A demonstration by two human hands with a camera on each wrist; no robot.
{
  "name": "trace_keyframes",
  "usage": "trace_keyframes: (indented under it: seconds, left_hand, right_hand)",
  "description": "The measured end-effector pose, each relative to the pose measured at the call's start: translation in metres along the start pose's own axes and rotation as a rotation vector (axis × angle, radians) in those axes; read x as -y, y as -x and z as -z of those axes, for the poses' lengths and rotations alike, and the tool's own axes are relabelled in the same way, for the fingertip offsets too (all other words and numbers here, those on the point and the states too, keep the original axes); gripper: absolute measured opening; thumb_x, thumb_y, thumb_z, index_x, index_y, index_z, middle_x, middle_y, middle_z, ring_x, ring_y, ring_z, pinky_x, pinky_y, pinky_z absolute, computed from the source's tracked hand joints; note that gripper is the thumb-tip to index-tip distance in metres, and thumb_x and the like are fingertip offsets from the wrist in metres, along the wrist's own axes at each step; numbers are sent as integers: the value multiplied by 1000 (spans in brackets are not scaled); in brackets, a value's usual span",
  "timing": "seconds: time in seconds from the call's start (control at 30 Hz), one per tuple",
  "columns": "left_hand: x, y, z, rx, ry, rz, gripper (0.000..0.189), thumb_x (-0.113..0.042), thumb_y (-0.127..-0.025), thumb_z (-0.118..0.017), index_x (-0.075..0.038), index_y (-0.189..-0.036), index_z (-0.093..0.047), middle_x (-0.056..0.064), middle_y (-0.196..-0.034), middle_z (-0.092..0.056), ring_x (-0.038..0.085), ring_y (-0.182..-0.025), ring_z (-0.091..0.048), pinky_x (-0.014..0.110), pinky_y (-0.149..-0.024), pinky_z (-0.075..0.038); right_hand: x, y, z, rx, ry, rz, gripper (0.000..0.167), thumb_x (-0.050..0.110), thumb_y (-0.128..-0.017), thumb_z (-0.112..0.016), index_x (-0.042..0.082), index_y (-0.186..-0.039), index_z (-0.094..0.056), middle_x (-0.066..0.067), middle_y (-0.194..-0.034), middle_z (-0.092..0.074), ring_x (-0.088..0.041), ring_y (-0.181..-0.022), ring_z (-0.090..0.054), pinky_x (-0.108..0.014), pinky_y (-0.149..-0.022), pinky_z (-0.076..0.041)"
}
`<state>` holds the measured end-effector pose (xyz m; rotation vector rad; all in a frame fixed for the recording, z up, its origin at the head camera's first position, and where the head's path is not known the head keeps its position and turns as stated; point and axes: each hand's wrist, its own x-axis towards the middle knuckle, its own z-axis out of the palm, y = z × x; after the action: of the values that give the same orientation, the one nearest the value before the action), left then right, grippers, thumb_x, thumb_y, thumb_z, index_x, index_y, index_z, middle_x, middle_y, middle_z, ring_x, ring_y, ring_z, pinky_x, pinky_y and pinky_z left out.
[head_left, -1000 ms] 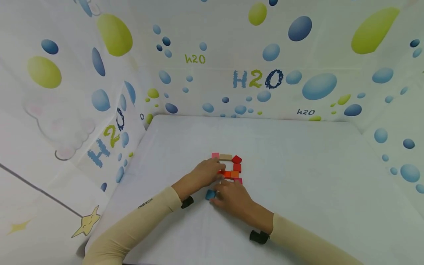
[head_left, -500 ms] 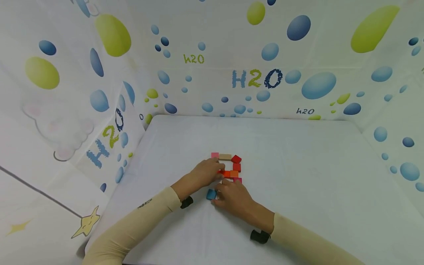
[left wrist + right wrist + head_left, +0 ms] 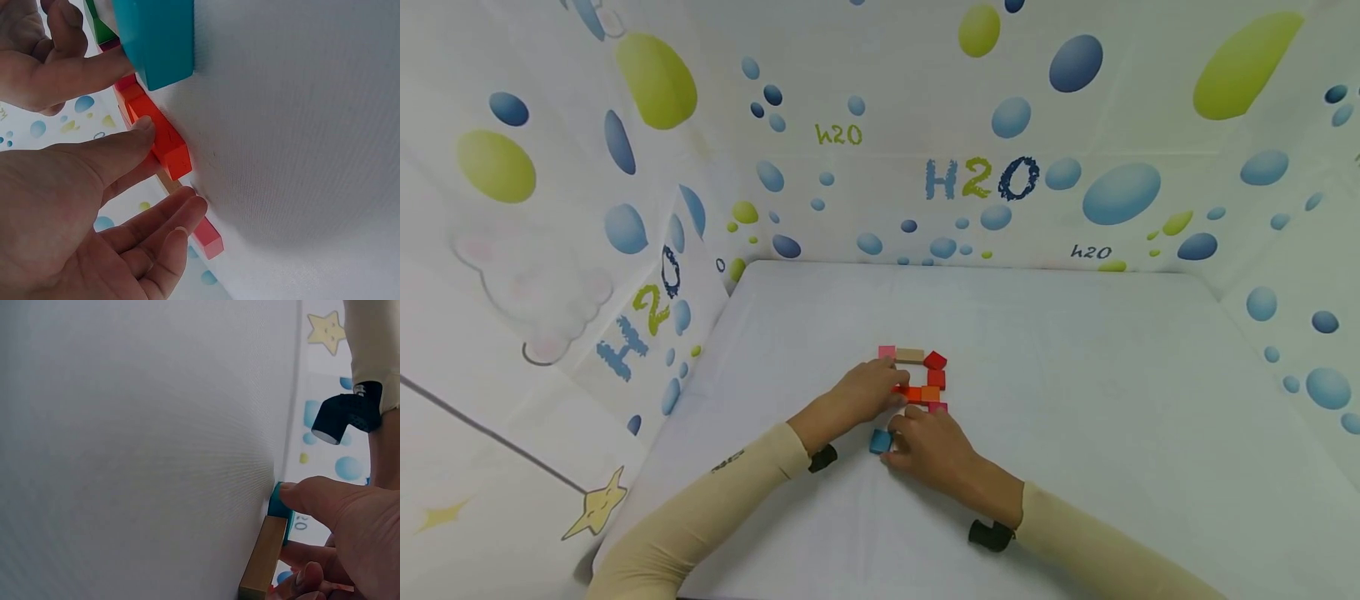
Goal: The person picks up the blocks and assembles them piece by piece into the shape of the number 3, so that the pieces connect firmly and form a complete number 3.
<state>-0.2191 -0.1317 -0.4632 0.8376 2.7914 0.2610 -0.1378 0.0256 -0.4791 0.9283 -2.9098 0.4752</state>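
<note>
Small coloured blocks form a figure on the white table. My left hand pinches a red-orange block between thumb and index finger, at the left end of the figure's middle row. An orange block continues that row on the right. Nearer me, my right hand holds a blue block, its thumb on the near side and a finger behind. Beside the blue block, a plain wooden block shows in the right wrist view. A green block appears past the right fingers in the left wrist view.
Along the figure's far side lie a pink block, a wooden block and a red pentagonal block. A red block and a magenta block line its right side. Patterned cloth hangs behind the table.
The right hand has slid slightly to the right, and the blue block has moved with it. My left hand has stayed in place on the red-orange block.
</note>
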Motion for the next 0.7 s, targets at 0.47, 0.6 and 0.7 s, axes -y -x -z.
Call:
trace_keyframes:
  seconds: [0.47,0.6,0.7]
  left_hand:
    - [1,0,-1,7,8,9,26,-30,-101,-74,-16,-123,-73,5,-113,-65,19,-101,-59,34,-91,-58]
    - [0,1,1,7,14,6,26,-30,-101,-74,-16,-123,-73,5,-113,-65,19,-101,-60,34,-91,-58]
    - [0,1,2,8,23,7,27,-30,-100,-74,-17,-123,-73,5,-112,-66,19,-102,-60,35,-92,-58]
  right_hand:
    - [-2,1,-3,23,-16,-11,42,44,-86,-88,13,-111,-79,2,-93,-70,-8,-74,-57,-19,-63,-45]
    - [-3,1,-3,22,-13,-11,41,44,-86,-88,13,-111,-79,2,-94,-70,-8,-76,-59,-19,-63,-46]
    - [-4,1,-4,13,-17,-10,41,44,-86,-88,13,-111,-79,1,-94,-71,-9,-78,-60,-19,-63,-47]
